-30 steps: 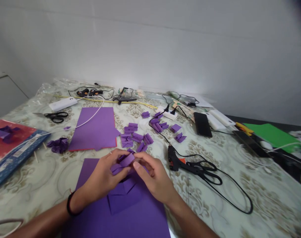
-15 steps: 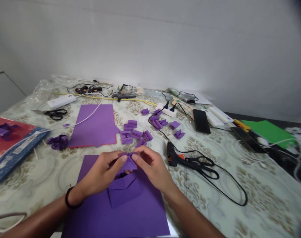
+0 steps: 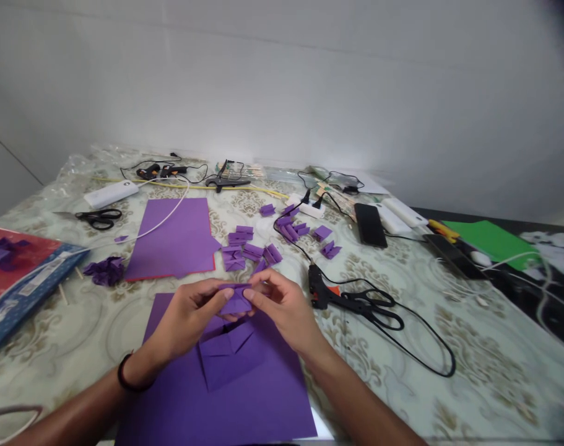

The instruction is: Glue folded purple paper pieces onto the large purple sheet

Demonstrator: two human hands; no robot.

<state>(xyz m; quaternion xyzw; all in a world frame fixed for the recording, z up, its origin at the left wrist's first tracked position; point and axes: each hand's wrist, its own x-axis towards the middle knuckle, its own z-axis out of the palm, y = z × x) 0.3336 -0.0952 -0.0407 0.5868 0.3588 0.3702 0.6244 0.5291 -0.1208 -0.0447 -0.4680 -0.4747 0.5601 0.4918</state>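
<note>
Between both hands is a small folded purple paper piece [image 3: 236,301], pinched at its two sides. My left hand [image 3: 194,316] grips its left edge with thumb and fingers, and my right hand [image 3: 282,306] grips its right edge. Below them, a larger folded purple paper [image 3: 233,365] lies on a purple sheet [image 3: 170,402]. Several small folded purple pieces [image 3: 253,251] sit on the table just beyond my hands. The fingertips behind the held piece are partly hidden.
To the right lie a black glue gun [image 3: 319,286] with its cord, scissors [image 3: 374,303] and a phone [image 3: 370,224]. On the left are crumpled purple paper [image 3: 104,271], another purple sheet [image 3: 165,238], scissors [image 3: 100,218] and a red-and-blue packet [image 3: 26,279]. A power strip [image 3: 306,205] stands behind.
The top of the held piece, which showed a centre crease and split flaps, now looks flatter and straighter under my thumbs. The whole view has shifted slightly.
</note>
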